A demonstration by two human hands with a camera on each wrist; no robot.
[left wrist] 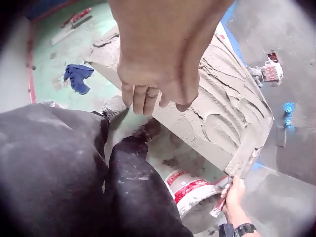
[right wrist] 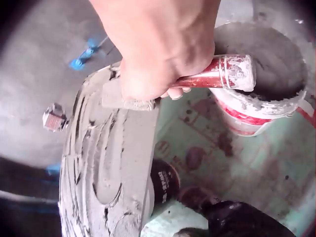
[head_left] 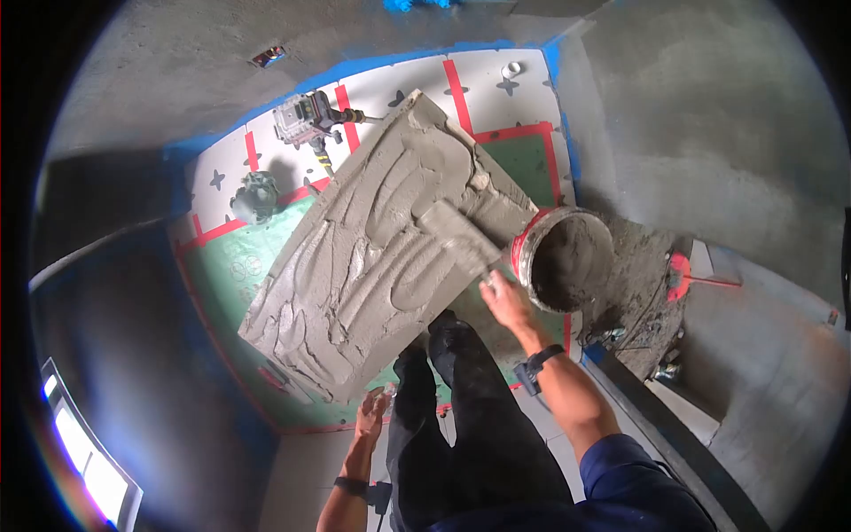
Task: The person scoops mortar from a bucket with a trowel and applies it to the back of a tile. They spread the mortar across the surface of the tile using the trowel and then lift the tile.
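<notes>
Trowel is over the mortar-covered slab, at the slab's edge beside the bucket. Its blade points away from the right hand, the nearer one, and crosses the slab's length; that hand's fingers wrap the handle. Near the slab's other end, the left hand has fingers together, loosely bent, holding nothing visible. Right wrist view shows a dark lettered container under the slab, hidden from the head view.
</notes>
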